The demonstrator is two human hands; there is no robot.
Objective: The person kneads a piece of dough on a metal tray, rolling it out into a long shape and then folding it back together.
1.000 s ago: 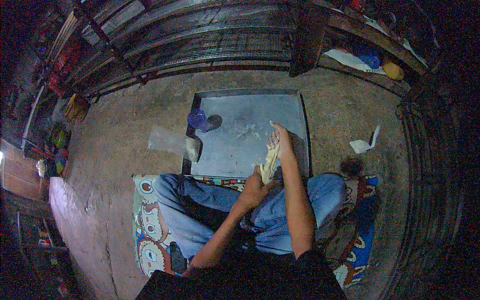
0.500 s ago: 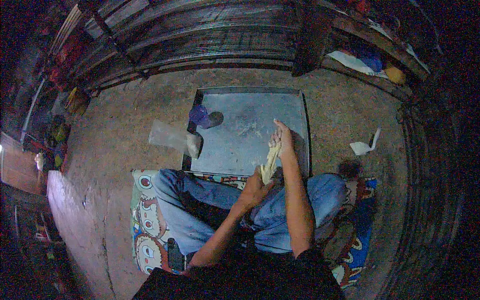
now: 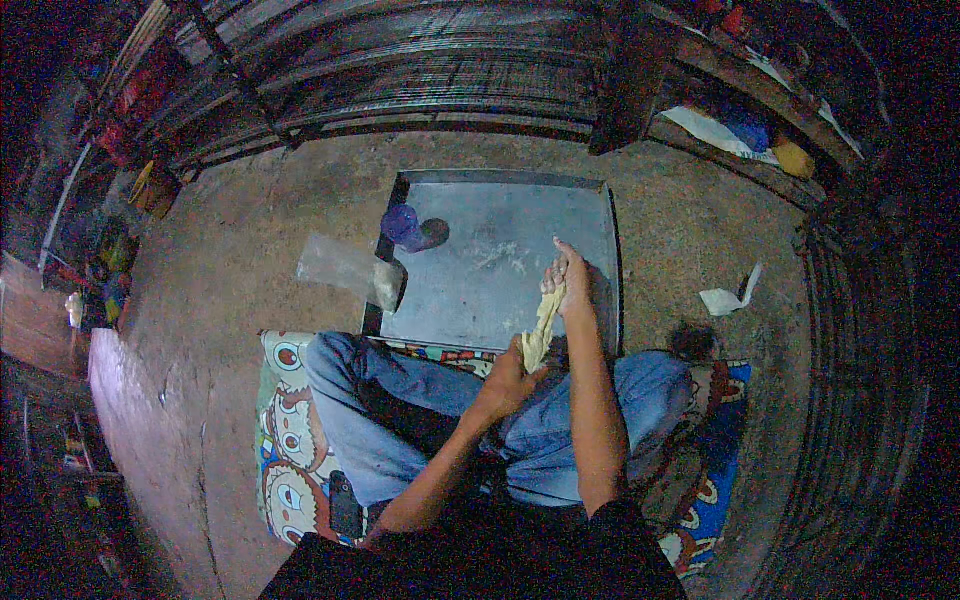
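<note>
A pale yellow strip of dough (image 3: 545, 320) stretches slantwise between my two hands, over the near right part of a shallow metal tray (image 3: 450, 310). My left hand (image 3: 510, 382) is closed round its lower end, close above my lap. Farther forward, my right hand (image 3: 573, 285) grips the upper end; its fingers are whitish with flour or dough, and one finger sticks out ahead. White powder smears (image 3: 497, 256) mark the tray's middle. A purple cup (image 3: 402, 226) stands at the tray's left side, casting a dark shadow. What my palms cover is hidden.
A clear plastic bag (image 3: 335, 262) with white powder in its end lies over the tray's left edge. To the right, a white scoop-like piece (image 3: 722, 300) rests on the floor. A dark phone-like object (image 3: 345, 505) lies on the cartoon-print mat (image 3: 290, 480). Wooden racks (image 3: 450, 80) stand beyond.
Both hands keep nearly the same hold on the dough, which hangs between them as before. The whole view has shifted very slightly.
</note>
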